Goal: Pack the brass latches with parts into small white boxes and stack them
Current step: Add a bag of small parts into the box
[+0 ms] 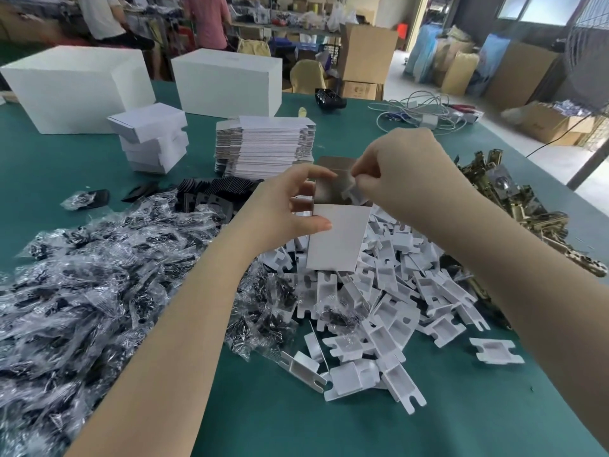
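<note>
White small box [336,239] upright above plastic-part pile [379,308], mid-table. Your left hand [280,209] grips its left side, thumb on front. Your right hand [405,179] pinches clear bag [349,189] at open top.

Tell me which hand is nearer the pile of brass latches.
Right. The right hand is at the open top of the small white box, beside the brass latches; the left hand grips the box's far side.
</note>
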`<state>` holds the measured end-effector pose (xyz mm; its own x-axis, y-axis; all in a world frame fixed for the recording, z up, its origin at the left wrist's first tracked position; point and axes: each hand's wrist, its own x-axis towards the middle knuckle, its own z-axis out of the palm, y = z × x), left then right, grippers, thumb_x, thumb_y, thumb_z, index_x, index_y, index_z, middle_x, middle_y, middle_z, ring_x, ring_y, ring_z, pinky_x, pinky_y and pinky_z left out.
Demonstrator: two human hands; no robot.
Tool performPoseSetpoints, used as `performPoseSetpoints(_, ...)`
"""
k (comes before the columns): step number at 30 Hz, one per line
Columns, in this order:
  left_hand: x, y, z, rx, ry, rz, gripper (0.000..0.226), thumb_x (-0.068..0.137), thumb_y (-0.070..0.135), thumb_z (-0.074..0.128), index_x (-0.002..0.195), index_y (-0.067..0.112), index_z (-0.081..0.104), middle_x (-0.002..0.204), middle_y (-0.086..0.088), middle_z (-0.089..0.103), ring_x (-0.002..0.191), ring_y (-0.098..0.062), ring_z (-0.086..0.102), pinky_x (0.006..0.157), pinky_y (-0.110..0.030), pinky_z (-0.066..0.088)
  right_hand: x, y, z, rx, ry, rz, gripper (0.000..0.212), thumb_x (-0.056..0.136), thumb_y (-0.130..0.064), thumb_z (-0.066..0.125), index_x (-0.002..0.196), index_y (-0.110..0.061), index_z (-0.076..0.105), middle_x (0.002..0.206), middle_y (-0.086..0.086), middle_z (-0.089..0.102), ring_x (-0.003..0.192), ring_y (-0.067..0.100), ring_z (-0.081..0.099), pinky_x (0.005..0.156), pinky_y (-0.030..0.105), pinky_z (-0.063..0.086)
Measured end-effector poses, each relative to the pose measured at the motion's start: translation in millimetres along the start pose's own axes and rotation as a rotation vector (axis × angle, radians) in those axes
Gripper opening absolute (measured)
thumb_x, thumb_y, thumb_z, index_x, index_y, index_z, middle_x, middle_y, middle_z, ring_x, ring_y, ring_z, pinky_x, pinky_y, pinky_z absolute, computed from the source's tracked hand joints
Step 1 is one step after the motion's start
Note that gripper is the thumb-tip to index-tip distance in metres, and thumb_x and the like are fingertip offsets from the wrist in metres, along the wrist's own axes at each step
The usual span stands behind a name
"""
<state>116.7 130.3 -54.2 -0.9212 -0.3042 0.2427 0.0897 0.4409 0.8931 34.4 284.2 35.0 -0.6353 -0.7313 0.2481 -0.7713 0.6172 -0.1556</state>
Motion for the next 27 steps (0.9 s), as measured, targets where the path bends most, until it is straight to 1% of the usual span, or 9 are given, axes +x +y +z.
performPoseSetpoints(2, 1, 0, 0, -0.003, -0.005, 0.007, 0.062, 0.073, 0.01, 0.088, 0.118, 0.043, 0.061, 0.115, 0.007, 0.067, 0.102, -0.01, 0.069, 0.094, -0.034, 0.057, 6, -6, -1, -0.108, -0.055, 0.015, 0.016, 0.089, -0.013, 0.061, 0.098, -0.01, 0.073, 0.095, 0.009, 0.067, 0.082, 0.031, 0.062, 0.079, 0.039, 0.056)
performPoseSetpoints(4, 1, 0, 1, -0.006, -0.009, 0.019, 0.061, 0.073, 0.008, 0.087, 0.116, 0.043, 0.062, 0.117, 0.005, 0.068, 0.105, -0.012, 0.069, 0.096, -0.036, 0.056, 10, -12, 1, -0.178, -0.094, 0.029, 0.008, 0.089, -0.006, 0.058, 0.082, -0.008, 0.062, 0.078, 0.008, 0.055, 0.068, 0.029, 0.053, 0.069, 0.035, 0.048)
performPoseSetpoints(7, 1, 0, 1, -0.008, -0.002, 0.022, 0.061, 0.073, 0.008, 0.087, 0.111, 0.047, 0.06, 0.117, 0.006, 0.068, 0.107, -0.012, 0.068, 0.098, -0.037, 0.055, 12, -18, 6, -0.197, -0.13, 0.044, 0.02, 0.089, -0.004, 0.058, 0.076, -0.011, 0.044, 0.068, 0.005, 0.041, 0.056, 0.019, 0.039, 0.06, 0.032, 0.04)
performPoseSetpoints(11, 1, -1, 1, -0.008, 0.008, 0.018, 0.061, 0.072, 0.008, 0.088, 0.108, 0.048, 0.06, 0.118, 0.007, 0.069, 0.106, -0.01, 0.069, 0.096, -0.033, 0.056, 13, -22, 11, -0.221, -0.067, 0.074, 0.017, 0.088, -0.001, 0.057, 0.084, -0.012, 0.045, 0.068, 0.005, 0.04, 0.054, 0.019, 0.037, 0.046, 0.026, 0.027)
performPoseSetpoints(15, 0, -1, 0, 0.004, 0.011, 0.014, 0.061, 0.072, 0.009, 0.088, 0.11, 0.048, 0.06, 0.114, 0.016, 0.068, 0.1, 0.0, 0.068, 0.087, -0.019, 0.056, 10, -14, 20, -0.193, -0.054, 0.093, 0.002, 0.092, -0.008, 0.057, 0.092, -0.009, 0.055, 0.07, 0.005, 0.043, 0.063, 0.027, 0.047, 0.058, 0.032, 0.038)
performPoseSetpoints(19, 0, 3, 0, 0.018, 0.023, 0.017, 0.058, 0.074, 0.009, 0.087, 0.111, 0.044, 0.06, 0.113, 0.017, 0.067, 0.096, 0.004, 0.066, 0.078, -0.008, 0.051, 1, 3, 23, -0.017, 0.157, 0.064, 0.026, 0.096, -0.039, 0.052, 0.102, -0.023, 0.072, 0.092, 0.003, 0.064, 0.082, 0.028, 0.06, 0.063, 0.031, 0.044)
performPoseSetpoints(22, -1, 3, -1, 0.075, 0.017, 0.037, 0.056, 0.075, 0.013, 0.087, 0.111, 0.044, 0.057, 0.111, 0.017, 0.066, 0.093, 0.007, 0.066, 0.075, -0.006, 0.05, -15, 21, 38, 0.182, 0.269, 0.041, 0.035, 0.089, -0.048, 0.061, 0.12, -0.033, 0.063, 0.11, -0.002, 0.053, 0.089, 0.016, 0.055, 0.068, 0.031, 0.043)
performPoseSetpoints(25, -2, 3, 0, 0.069, 0.014, 0.025, 0.047, 0.08, 0.017, 0.083, 0.106, 0.037, 0.05, 0.107, 0.007, 0.067, 0.089, -0.006, 0.07, 0.073, -0.015, 0.053, -28, 36, 65, 0.736, 0.123, 0.103, 0.079, 0.081, -0.045, 0.073, 0.147, -0.034, 0.032, 0.129, -0.01, 0.044, 0.103, 0.009, 0.056, 0.08, 0.024, 0.05)
performPoseSetpoints(27, -4, 2, -2, 0.026, -0.003, -0.005, 0.046, 0.083, 0.02, 0.079, 0.11, 0.039, 0.047, 0.11, 0.003, 0.07, 0.091, -0.007, 0.07, 0.075, -0.02, 0.055, -33, 41, 91, 1.04, -0.062, 0.183, 0.087, 0.077, -0.041, 0.076, 0.149, -0.026, 0.03, 0.132, -0.008, 0.052, 0.11, 0.015, 0.06, 0.08, 0.024, 0.055)
